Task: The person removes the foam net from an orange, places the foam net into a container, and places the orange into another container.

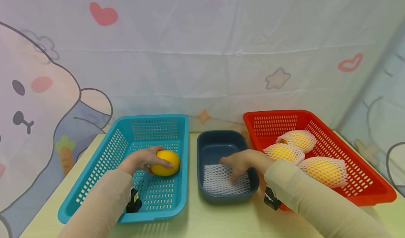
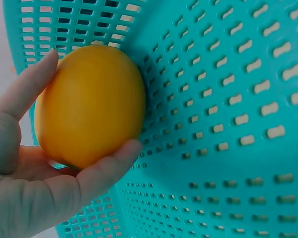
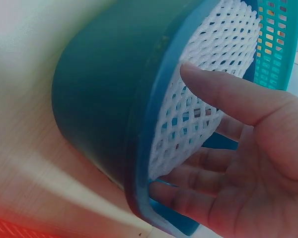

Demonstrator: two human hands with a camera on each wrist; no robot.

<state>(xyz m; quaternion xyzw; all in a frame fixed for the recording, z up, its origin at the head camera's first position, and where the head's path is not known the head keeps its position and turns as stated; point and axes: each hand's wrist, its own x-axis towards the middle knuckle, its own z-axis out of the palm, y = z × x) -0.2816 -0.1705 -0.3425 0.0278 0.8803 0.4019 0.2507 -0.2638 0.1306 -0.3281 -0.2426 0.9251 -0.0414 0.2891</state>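
In the head view my left hand (image 1: 143, 159) grips a smooth yellow oval fruit (image 1: 165, 163) inside the turquoise basket, close to its right wall. The left wrist view shows the thumb on one side of the fruit (image 2: 92, 106) and the fingers curled under the other. My right hand (image 1: 242, 161) reaches down into a dark blue bin (image 1: 202, 190), fingers loosely spread. A white foam net sleeve (image 1: 218, 183) lies there beneath it. Seen from the right wrist, the thumb overlaps the net (image 3: 188, 111), while the fingertips are partly hidden at its far edge.
The turquoise basket (image 1: 186, 195) stands left of the bin. On the right, a red basket (image 1: 376, 192) holds several yellow fruits in foam nets (image 1: 324, 171). Everything stands on a pale table (image 1: 202, 220), with a printed cloth (image 1: 202, 55) behind.
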